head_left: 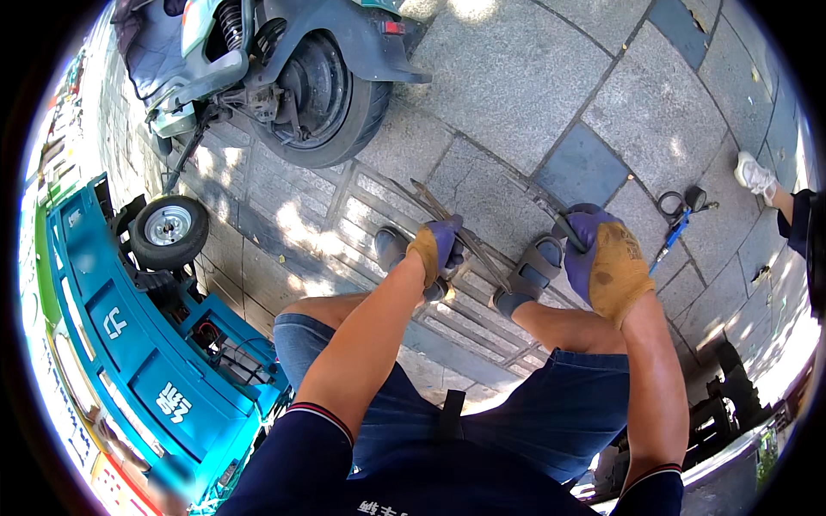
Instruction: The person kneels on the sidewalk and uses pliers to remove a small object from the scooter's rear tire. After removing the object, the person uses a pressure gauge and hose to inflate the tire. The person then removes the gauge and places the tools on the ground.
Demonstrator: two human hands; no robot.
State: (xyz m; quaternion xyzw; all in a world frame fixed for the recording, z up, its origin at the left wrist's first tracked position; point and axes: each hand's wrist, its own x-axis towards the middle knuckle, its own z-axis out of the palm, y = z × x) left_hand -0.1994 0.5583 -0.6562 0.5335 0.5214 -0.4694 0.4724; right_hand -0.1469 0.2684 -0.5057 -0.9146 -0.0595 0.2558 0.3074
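My left hand (437, 247), in a purple and yellow glove, is closed on long, thin, flat metal pieces (422, 194) that slant from upper left to lower right between my feet. My right hand (607, 262), in a matching stained glove, grips a slender metal tool (546, 205) whose shaft points up and left; its exact kind I cannot make out. Right of that hand, a blue-handled tool (667, 241) lies on the paving (654, 129), touching or beside a dark ringed item (671, 203) and a small black object (695, 196). My sandaled feet are under and beside my hands.
A scooter's rear wheel (327, 129) stands ahead at upper left. A blue cargo tricycle body (138, 353) is at left, with a loose-looking or mounted small wheel (170, 232) by it. Another person's white shoe (753, 178) is at far right, and dark metal objects (723, 387) lie at lower right.
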